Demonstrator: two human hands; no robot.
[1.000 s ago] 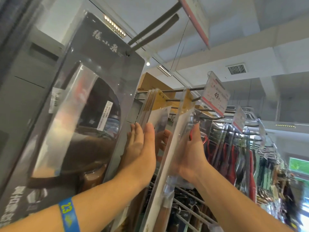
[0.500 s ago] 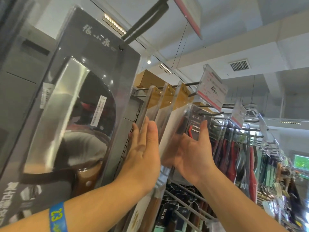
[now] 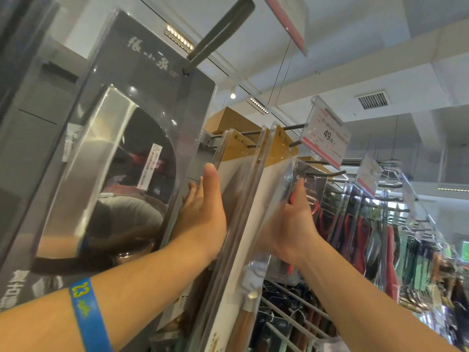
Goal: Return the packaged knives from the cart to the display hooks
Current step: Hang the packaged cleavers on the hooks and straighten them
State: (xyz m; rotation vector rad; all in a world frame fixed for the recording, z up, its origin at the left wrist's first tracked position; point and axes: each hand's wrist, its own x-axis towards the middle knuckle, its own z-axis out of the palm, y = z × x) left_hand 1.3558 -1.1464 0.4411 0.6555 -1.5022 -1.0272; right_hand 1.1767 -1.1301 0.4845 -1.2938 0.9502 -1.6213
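Several packaged knives (image 3: 256, 199), clear packs with yellow card tops and wooden handles, hang together on a grey display hook (image 3: 295, 127). My left hand (image 3: 203, 217) lies flat against the left face of the packs, fingers straight and pointing up. My right hand (image 3: 291, 224) is against the right face of the front pack, thumb up; its fingers are blurred behind the clear plastic. The packs sit between my two palms. No cart is in view.
A large grey cleaver package (image 3: 114, 161) hangs on a higher hook (image 3: 220, 29) close on the left. A price tag (image 3: 327, 138) caps the hook's end. Red-handled scissors (image 3: 355, 224) and other goods hang to the right, with bare hooks (image 3: 291, 303) below.
The front pack has gone from tilted at the hook's outer end to hanging back beside the others. My hands have closed in on both sides of the packs.
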